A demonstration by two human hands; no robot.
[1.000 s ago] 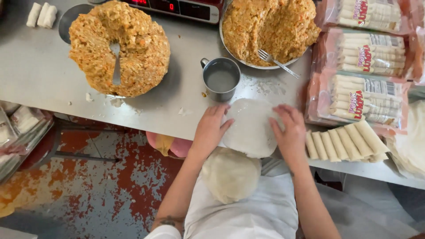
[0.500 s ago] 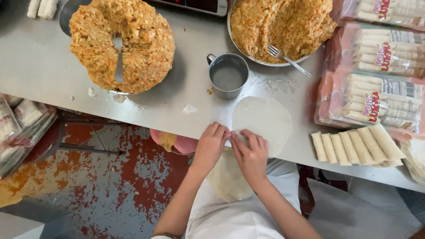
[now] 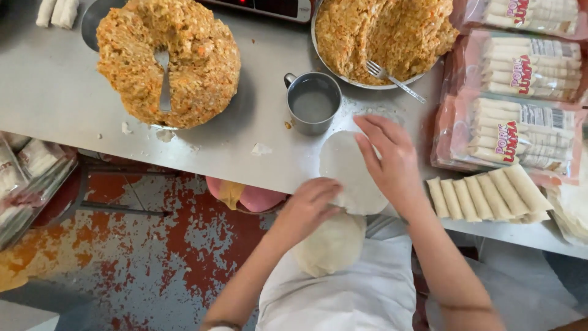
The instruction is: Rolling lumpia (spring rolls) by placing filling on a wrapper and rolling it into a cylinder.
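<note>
A thin round white wrapper lies on the steel table's near edge. My left hand pinches the wrapper's near rim, fingers closed on it. Flat on the wrapper's right side rests my right hand, its fingers spread and pointing left. Another pale round wrapper sits on my white apron just below the table edge.
A metal cup stands just behind the wrapper. Two mounds of orange filling, one at the left with a spoon and one in a bowl with a fork, lie further back. Rolled wraps and bagged rolls fill the right.
Both hands were together at the wrapper's near-left edge. Now my right hand has moved up and right onto the wrapper, while the left stays at the near rim.
</note>
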